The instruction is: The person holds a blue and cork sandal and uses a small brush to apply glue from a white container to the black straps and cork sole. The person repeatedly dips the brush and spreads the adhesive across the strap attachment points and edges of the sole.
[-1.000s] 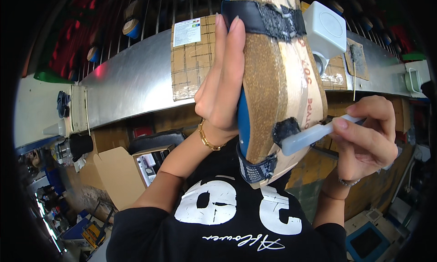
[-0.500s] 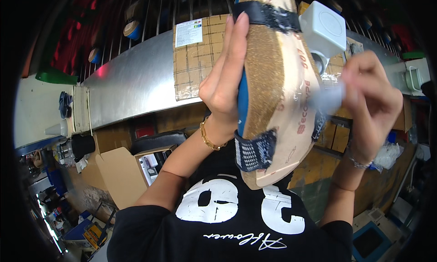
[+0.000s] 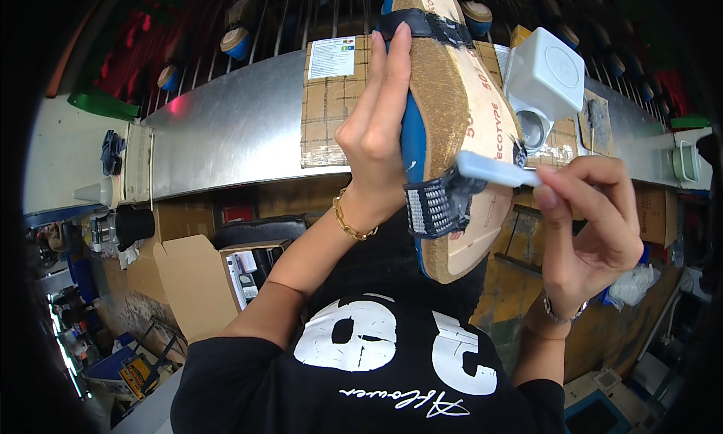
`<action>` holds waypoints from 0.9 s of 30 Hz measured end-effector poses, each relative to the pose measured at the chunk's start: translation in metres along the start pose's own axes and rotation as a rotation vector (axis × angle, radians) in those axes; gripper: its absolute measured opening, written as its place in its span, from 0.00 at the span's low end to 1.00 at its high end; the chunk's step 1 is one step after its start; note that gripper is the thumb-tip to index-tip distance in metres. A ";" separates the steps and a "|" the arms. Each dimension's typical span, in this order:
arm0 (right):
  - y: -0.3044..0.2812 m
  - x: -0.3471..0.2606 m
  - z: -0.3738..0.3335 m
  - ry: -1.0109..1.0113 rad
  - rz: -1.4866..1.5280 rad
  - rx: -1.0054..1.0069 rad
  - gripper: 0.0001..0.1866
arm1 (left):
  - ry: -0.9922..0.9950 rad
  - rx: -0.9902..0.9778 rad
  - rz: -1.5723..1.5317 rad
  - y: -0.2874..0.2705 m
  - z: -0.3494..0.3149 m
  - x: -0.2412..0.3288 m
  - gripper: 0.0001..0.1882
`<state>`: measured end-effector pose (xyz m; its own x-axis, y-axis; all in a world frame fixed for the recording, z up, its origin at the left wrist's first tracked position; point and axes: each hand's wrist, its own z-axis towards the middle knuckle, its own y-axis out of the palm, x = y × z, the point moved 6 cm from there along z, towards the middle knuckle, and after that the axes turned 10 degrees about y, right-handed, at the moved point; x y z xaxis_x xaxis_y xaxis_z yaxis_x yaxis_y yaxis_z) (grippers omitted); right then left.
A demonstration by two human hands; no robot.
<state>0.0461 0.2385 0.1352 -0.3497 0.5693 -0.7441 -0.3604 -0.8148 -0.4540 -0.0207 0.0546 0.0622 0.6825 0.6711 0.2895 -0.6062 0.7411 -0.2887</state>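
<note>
My left hand (image 3: 380, 125) grips a sandal on a blue shoe last (image 3: 413, 144), its fingers lying along the left edge. The sandal's underside faces up, with a brown rim (image 3: 437, 95) around a beige insole board. Dark straps wrap over it: one (image 3: 422, 25) near the far end and a woven one (image 3: 433, 208) near the close end, their folded ends looking wet or glue-smeared. Between thumb and fingers, my right hand (image 3: 591, 227) pinches a brush with a pale plastic handle (image 3: 501, 170). The brush's head is over the near strap's end; its bristles are mostly hidden.
A white pot (image 3: 546, 72) with a round opening stands right of the sandal on the metal bench (image 3: 233, 117). A taped carton (image 3: 324, 121) lies left of it. Beyond, more blue lasts (image 3: 236, 44) rest on a rod rack. An open cardboard box (image 3: 188, 283) sits lower left.
My right hand has moved down and left, bringing the brush from the insole's right side onto the near strap. The sandal has shifted slightly up and away.
</note>
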 end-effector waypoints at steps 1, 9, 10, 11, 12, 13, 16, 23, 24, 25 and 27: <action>-0.001 -0.002 0.002 -0.041 -0.014 0.020 0.19 | 0.011 0.013 0.002 0.001 0.000 0.000 0.39; -0.007 -0.001 0.003 -0.095 0.024 -0.166 0.19 | -0.038 -0.032 -0.093 0.001 0.001 -0.003 0.41; -0.007 -0.002 0.003 -0.079 0.056 -0.221 0.19 | -0.025 -0.041 -0.063 0.000 0.003 -0.002 0.41; -0.007 -0.002 0.002 -0.033 0.099 -0.258 0.17 | -0.028 -0.045 -0.044 0.000 0.003 -0.003 0.41; -0.008 -0.002 0.001 0.013 0.085 -0.210 0.17 | -0.030 -0.049 -0.027 0.000 0.003 -0.003 0.41; -0.007 -0.004 -0.001 0.060 0.070 -0.161 0.17 | -0.050 -0.051 -0.029 0.001 0.002 -0.004 0.41; -0.001 -0.010 -0.006 0.005 -0.045 0.002 0.18 | -0.097 -0.067 -0.053 0.000 -0.004 -0.009 0.41; 0.002 -0.021 -0.016 -0.143 0.012 -0.082 0.20 | -0.242 -0.139 -0.303 0.008 -0.011 -0.024 0.44; 0.002 -0.016 -0.013 -0.090 0.075 0.001 0.20 | -0.278 -0.124 -0.341 0.010 -0.011 -0.025 0.42; 0.003 -0.012 -0.012 -0.026 -0.015 0.115 0.21 | -0.312 -0.108 -0.378 0.012 -0.011 -0.025 0.40; 0.006 -0.020 -0.014 -0.175 -0.001 -0.149 0.21 | -0.338 -0.099 -0.379 0.010 -0.018 -0.030 0.39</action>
<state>0.0627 0.2208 0.1406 -0.4989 0.5697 -0.6531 -0.2337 -0.8141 -0.5317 -0.0403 0.0418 0.0344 0.6670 0.3374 0.6643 -0.2893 0.9389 -0.1865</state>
